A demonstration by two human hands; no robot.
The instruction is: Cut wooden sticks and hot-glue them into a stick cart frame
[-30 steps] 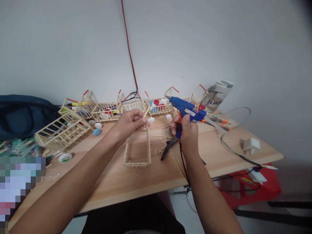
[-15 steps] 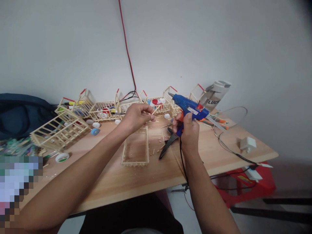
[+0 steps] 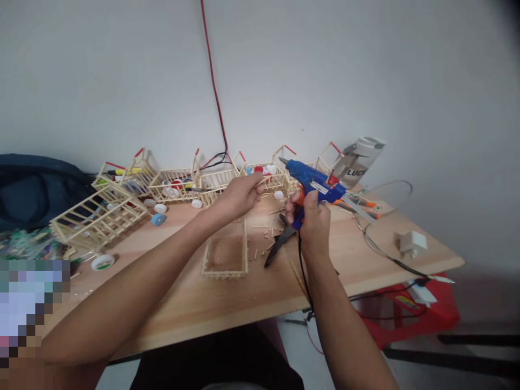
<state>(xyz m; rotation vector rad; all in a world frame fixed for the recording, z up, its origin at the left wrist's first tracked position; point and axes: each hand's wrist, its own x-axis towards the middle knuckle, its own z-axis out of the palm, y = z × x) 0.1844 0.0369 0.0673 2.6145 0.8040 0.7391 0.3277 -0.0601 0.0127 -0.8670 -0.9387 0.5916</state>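
Note:
My right hand grips a blue glue gun with an orange trigger, nozzle pointing up and left. My left hand is closed in a pinch on a short wooden stick, held just left of the nozzle. Both hands hover above the wooden table. Below them lies a flat rectangular stick frame. Black scissors lie beside it on the right, among several loose stick bits.
A row of small stick carts with bottle caps lines the wall; a larger cart lies at the left. A silver pouch, orange tools, a white plug, cables and a red stool are at the right. A dark bag sits far left.
My left hand has carried the stick to the right, closer to the glue gun's nozzle. The right hand with the gun has stayed almost in place.

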